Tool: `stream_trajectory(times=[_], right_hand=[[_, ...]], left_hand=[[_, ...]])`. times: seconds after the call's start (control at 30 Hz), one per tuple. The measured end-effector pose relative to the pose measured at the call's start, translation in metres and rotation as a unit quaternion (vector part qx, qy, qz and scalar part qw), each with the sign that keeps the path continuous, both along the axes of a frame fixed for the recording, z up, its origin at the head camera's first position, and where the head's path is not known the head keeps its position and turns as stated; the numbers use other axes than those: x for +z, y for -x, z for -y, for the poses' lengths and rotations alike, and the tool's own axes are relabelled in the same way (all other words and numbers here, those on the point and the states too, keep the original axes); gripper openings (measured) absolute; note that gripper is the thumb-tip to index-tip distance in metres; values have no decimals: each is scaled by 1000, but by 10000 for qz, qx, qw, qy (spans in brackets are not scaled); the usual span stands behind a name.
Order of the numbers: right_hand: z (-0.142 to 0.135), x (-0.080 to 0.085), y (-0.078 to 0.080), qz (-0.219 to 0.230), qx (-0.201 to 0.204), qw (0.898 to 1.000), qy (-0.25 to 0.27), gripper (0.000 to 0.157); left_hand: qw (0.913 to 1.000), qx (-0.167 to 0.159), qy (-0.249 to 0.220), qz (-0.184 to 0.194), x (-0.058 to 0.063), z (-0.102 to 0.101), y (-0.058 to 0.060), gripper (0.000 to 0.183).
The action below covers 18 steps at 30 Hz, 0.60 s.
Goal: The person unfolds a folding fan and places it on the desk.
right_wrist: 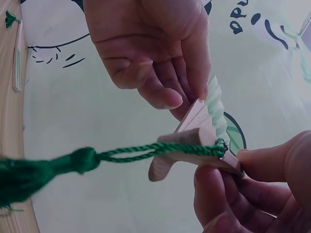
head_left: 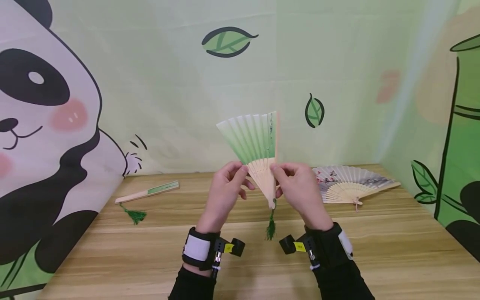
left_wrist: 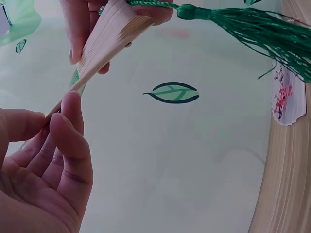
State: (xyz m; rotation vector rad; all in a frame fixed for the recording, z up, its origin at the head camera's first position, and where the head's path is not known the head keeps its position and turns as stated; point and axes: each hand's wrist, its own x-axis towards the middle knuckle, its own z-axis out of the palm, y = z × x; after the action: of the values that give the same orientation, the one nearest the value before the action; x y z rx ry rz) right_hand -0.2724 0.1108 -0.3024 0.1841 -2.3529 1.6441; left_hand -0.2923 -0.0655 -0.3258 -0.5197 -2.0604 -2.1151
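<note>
A green-and-white folding fan (head_left: 258,141) is held up over the table, partly spread, its pale ribs meeting at the bottom. My left hand (head_left: 226,187) pinches the outer rib on its left side between thumb and fingers. On the other side, my right hand (head_left: 298,187) pinches the stacked ribs near the right edge. From the fan's pivot hangs a dark green tassel (head_left: 271,227), which stretches large across the right wrist view. In the left wrist view the fan's ribs (left_wrist: 109,41) appear almost edge-on, with the left fingers (left_wrist: 70,145) at their outer end.
A folded fan (head_left: 148,191) with a green tassel (head_left: 135,214) lies at the left of the wooden table (head_left: 150,258). Spread at the back right lies a grey fan with red blossoms (head_left: 348,183), just behind my right hand. A printed panda backdrop (head_left: 168,104) stands behind.
</note>
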Motion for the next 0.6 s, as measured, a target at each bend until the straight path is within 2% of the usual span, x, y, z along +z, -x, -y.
stream_trajectory(times=[0.6], right_hand=[[-3, -1, 2, -178, -91, 9989, 418, 27]], left_hand=[[9997, 168, -176, 60, -1, 3, 2, 18]])
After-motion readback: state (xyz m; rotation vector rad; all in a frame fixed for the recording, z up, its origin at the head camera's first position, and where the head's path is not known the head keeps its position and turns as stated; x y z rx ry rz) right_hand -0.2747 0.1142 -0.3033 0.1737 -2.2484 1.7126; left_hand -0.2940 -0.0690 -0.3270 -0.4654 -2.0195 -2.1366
